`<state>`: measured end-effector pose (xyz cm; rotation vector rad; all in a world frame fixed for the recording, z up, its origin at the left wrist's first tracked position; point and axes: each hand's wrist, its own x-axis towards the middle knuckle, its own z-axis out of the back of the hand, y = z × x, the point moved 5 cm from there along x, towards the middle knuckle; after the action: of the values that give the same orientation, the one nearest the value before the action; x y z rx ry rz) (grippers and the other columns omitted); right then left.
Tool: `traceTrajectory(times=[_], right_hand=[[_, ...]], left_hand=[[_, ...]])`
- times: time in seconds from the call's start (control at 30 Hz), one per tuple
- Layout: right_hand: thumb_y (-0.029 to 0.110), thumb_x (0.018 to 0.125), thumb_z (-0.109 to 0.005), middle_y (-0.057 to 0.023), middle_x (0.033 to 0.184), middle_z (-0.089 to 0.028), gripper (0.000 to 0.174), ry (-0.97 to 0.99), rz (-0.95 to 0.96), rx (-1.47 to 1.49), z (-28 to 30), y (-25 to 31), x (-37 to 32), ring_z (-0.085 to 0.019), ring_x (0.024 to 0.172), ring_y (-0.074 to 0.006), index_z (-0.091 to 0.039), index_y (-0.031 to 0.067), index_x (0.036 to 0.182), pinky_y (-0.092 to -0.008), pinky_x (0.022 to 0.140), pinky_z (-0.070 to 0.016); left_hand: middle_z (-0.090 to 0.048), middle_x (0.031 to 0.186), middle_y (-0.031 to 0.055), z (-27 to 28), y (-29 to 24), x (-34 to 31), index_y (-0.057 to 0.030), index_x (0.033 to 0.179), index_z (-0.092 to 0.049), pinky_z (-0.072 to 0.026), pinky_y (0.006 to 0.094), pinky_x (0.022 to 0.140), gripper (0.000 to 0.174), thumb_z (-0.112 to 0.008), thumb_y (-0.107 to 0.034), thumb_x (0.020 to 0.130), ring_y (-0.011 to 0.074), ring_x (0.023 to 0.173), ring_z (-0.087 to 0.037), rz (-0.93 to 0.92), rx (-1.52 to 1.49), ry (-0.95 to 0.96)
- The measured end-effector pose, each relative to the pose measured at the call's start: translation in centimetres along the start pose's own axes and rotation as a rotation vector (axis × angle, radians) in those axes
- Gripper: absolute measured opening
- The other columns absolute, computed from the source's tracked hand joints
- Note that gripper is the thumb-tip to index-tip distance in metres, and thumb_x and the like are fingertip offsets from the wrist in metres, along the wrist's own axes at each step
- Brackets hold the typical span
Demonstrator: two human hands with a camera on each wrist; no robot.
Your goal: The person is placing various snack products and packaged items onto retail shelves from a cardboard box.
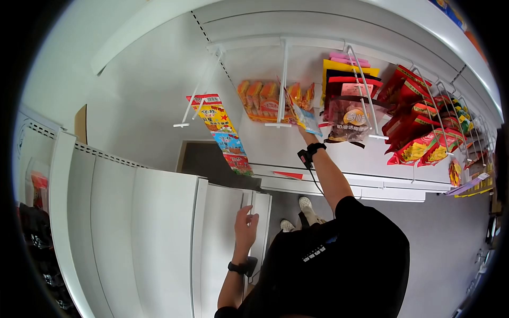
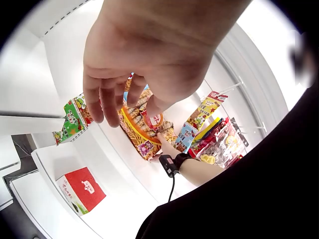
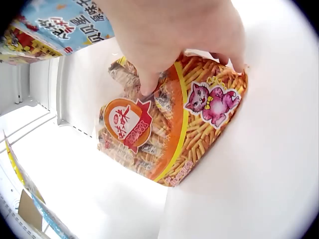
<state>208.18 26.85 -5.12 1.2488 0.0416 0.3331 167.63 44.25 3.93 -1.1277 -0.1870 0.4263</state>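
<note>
In the right wrist view my right hand [image 3: 174, 35] pinches the edge of an orange snack bag [image 3: 197, 134], thumb on its front face and fingers over the far edge. The bag has a clear window, a red-and-white logo and a pink cat. It lies on a white shelf, seen among orange packs [image 1: 268, 100] in the head view. There, a hanging strip of blue and yellow packets [image 1: 306, 119] partly covers my right hand. My left hand [image 1: 245, 228] is held lower, over a white shelf edge, fingers loosely bent and holding nothing.
White hook rails [image 1: 283, 79] jut out above the shelf. A packet strip [image 1: 222, 132] hangs at left. Dark bags [image 1: 352, 116] and red bags [image 1: 419, 122] hang to the right. A red-topped box [image 2: 87, 189] stands on a lower shelf.
</note>
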Motion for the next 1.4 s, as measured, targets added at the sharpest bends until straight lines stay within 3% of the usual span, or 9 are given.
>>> traceTrajectory(times=[0.13, 0.27, 0.37, 0.4, 0.5, 0.53, 0.73, 0.97, 1.4], right_hand=[[0.053, 0.077, -0.064, -0.0197, 0.131, -0.05, 0.071, -0.022, -0.013, -0.019, -1.8, 0.5, -3.1, -0.045, 0.123, -0.035, -0.05, 0.0103, 0.131, -0.0411, 0.101, -0.0365], [0.056, 0.075, -0.065, -0.0221, 0.13, -0.051, 0.075, -0.14, -0.335, -0.287, -3.6, 1.4, -7.6, -0.045, 0.123, -0.0372, -0.05, 0.0075, 0.13, -0.0405, 0.102, -0.0361], [0.058, 0.068, -0.07, -0.0268, 0.119, -0.055, 0.079, -0.136, -0.319, -0.232, -5.8, 1.2, -10.2, -0.052, 0.113, -0.0358, -0.059, -0.0093, 0.108, -0.0392, 0.098, -0.0396], [0.055, 0.075, -0.062, -0.0221, 0.116, -0.06, 0.068, -0.077, -0.283, -0.302, -6.4, 1.8, -11.0, -0.053, 0.115, -0.0356, -0.059, 0.0006, 0.117, -0.039, 0.099, -0.0393], [0.053, 0.078, -0.06, -0.02, 0.094, -0.067, 0.063, 0.277, -0.367, -0.095, -7.0, 2.8, -13.4, -0.063, 0.096, -0.0323, -0.065, -0.0055, 0.1, -0.0361, 0.09, -0.0461], [0.045, 0.079, -0.063, -0.0153, 0.076, -0.067, 0.054, 0.202, -0.364, 0.151, -8.4, -1.2, -14.0, -0.066, 0.075, -0.0245, -0.067, -0.0089, 0.087, -0.0316, 0.076, -0.0517], [0.026, 0.084, -0.068, -0.0126, 0.095, -0.063, 0.04, 0.298, -0.583, 0.53, -5.5, 1.6, -21.3, -0.066, 0.08, -0.0207, -0.061, -0.0083, 0.103, -0.0292, 0.076, -0.0548], [0.026, 0.087, -0.063, -0.0131, 0.101, -0.062, 0.038, 0.394, -0.626, 0.705, 1.2, 3.6, -25.6, -0.064, 0.092, -0.0223, -0.058, -0.0056, 0.108, -0.0316, 0.079, -0.0552], [0.023, 0.09, -0.061, -0.0148, 0.103, -0.06, 0.031, 0.412, -0.793, 0.848, 18.9, -3.4, -34.6, -0.063, 0.096, -0.0287, -0.056, -0.0036, 0.104, -0.037, 0.087, -0.0531]], left_hand=[[-0.056, 0.114, 0.0127, 0.3, 0.4, -0.7, -0.0022, 0.117, -0.054, -0.0512, 0.0289, 0.072, 0.032, -0.061, -0.011, 0.087, 0.0183, 0.081, -0.063, 0.014, -0.017, 0.002], [-0.056, 0.115, 0.0123, 0.5, 1.2, -1.8, -0.0025, 0.117, -0.054, -0.0514, 0.0286, 0.072, 0.032, -0.061, -0.01, 0.087, 0.018, 0.081, -0.063, 0.001, -0.02, 0.006], [-0.056, 0.115, 0.0122, 0.9, 1.6, -2.6, -0.0026, 0.117, -0.055, -0.0515, 0.0285, 0.072, 0.032, -0.061, -0.011, 0.087, 0.018, 0.081, -0.063, -0.01, -0.019, -0.005], [-0.056, 0.115, 0.0122, 1.0, 1.7, -2.9, -0.0026, 0.116, -0.055, -0.0515, 0.0285, 0.072, 0.032, -0.061, -0.011, 0.087, 0.018, 0.081, -0.063, -0.013, -0.021, -0.009], [-0.056, 0.115, 0.0125, 0.9, 1.7, -4.2, -0.0026, 0.116, -0.055, -0.0517, 0.029, 0.072, 0.031, -0.061, -0.011, 0.087, 0.0185, 0.082, -0.063, -0.01, -0.046, 0.009], [-0.056, 0.115, 0.0125, 0.5, 2.1, -5.0, -0.0026, 0.116, -0.056, -0.0518, 0.0291, 0.072, 0.031, -0.062, -0.011, 0.086, 0.0187, 0.082, -0.063, -0.006, -0.049, 0.019], [-0.058, 0.113, 0.0126, -0.4, 2.4, -9.3, -0.0021, 0.114, -0.057, -0.0518, 0.0295, 0.072, 0.029, -0.061, -0.012, 0.087, 0.0199, 0.082, -0.063, 0.008, -0.041, -0.023], [-0.06, 0.108, 0.0111, -2.1, 1.3, -11.3, -0.0027, 0.111, -0.059, -0.0503, 0.0284, 0.069, 0.026, -0.061, -0.012, 0.087, 0.0183, 0.081, -0.062, -0.029, -0.071, -0.179], [-0.064, 0.086, 0.0057, -9.1, -0.9, -19.5, -0.0008, 0.108, -0.062, -0.045, 0.0236, 0.067, 0.022, -0.059, -0.013, 0.09, 0.0111, 0.077, -0.059, 0.09, -0.189, -0.486]])
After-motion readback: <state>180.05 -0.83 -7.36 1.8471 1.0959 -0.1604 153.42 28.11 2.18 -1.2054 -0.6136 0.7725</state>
